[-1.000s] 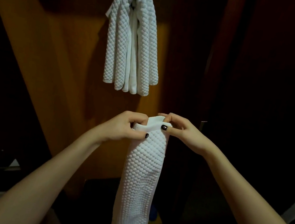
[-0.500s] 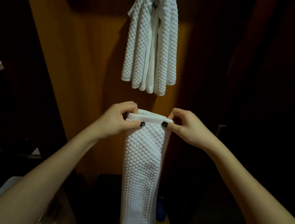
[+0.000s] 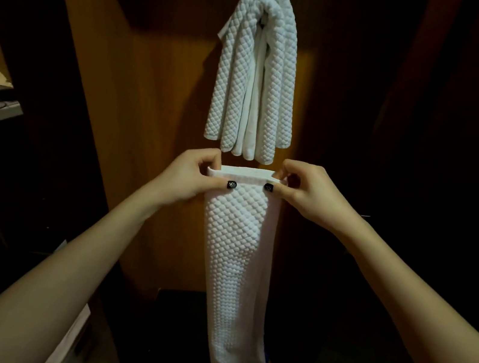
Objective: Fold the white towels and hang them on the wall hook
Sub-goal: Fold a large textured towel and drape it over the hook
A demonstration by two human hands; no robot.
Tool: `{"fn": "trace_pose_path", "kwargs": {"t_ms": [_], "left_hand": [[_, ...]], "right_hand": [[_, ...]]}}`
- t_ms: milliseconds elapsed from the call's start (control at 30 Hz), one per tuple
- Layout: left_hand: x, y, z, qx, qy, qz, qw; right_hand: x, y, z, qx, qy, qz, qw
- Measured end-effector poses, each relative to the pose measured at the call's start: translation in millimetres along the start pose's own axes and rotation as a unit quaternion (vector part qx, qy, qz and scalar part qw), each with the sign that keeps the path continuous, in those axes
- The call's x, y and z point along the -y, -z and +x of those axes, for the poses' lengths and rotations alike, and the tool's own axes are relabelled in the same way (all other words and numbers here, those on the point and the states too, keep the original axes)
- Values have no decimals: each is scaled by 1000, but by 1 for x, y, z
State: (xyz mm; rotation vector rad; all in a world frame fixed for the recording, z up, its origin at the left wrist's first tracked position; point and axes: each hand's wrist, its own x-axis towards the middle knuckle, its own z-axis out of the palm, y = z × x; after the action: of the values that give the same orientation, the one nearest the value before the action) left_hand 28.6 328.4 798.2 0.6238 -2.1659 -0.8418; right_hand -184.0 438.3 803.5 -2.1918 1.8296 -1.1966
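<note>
No writing, label, brand, number or sign can be read. The dark left thumbnail (image 3: 232,184) on the left hand (image 3: 187,180) bears small pale marks, as does the dark right thumbnail (image 3: 268,187) on the right hand (image 3: 313,195). They are too small to tell as letters or figures.

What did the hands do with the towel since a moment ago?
The left grip and right grip drew slightly apart, pulling the top edge of the held towel flat and lifting it nearer the hanging towel. Both keep pinching that edge; the hanging towel stayed draped as it was.
</note>
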Motion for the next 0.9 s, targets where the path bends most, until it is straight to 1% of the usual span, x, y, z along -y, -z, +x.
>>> {"fn": "trace_pose_path", "kwargs": {"t_ms": [67, 100, 133, 167, 200, 233, 267, 300, 400, 433, 500, 567, 633, 700, 767, 833, 900], "left_hand": [[-3, 0, 3, -36, -15, 27, 999], [-6, 0, 4, -65, -28, 35, 997], [-9, -1, 7, -100, -37, 18, 994], [-11, -2, 9, -130, -33, -35, 990], [-14, -4, 10, -149, -20, -130, 980], [-15, -6, 10, -148, -1, -234, 961], [-13, -8, 10, -132, 8, -311, 941], [-8, -9, 10, -114, 5, -337, 935], [-1, -22, 7, -67, -3, -316, 946], [-1, -29, 6, -63, 8, -333, 941], [-5, -42, 3, -65, 60, -395, 915], [-15, -50, 1, -57, 100, -420, 900], [-22, -54, 4, -58, 105, -431, 894], [-31, -56, 10, -77, 102, -438, 890], [-38, -58, 16, -91, 98, -444, 886], [-42, -58, 23, -95, 97, -447, 884], [-46, -56, 28, -94, 97, -450, 883]], "right_hand": [[1, 3, 5, -9, 15, -10, 1000], [2, 4, 8, -19, 23, -4, 1000], [4, 6, 11, -33, 28, 9, 999], [8, 9, 14, -48, 31, 27, 998], [11, 11, 18, -63, 29, 48, 996], [15, 15, 22, -74, 26, 69, 994], [18, 19, 26, -84, 22, 91, 992], [22, 22, 29, -93, 18, 112, 989], [27, 32, 37, -132, 5, 184, 974], [27, 33, 39, -142, 0, 211, 967], [26, 34, 40, -156, -13, 244, 957], [23, 34, 42, -170, -28, 249, 953], [20, 35, 44, -197, -56, 255, 945], [18, 34, 38, -254, -92, 222, 937], [16, 23, 17, -298, -107, 172, 933], [10, 4, -10, -294, -108, 161, 936], [2, -12, -30, -272, -123, 178, 937]]}}
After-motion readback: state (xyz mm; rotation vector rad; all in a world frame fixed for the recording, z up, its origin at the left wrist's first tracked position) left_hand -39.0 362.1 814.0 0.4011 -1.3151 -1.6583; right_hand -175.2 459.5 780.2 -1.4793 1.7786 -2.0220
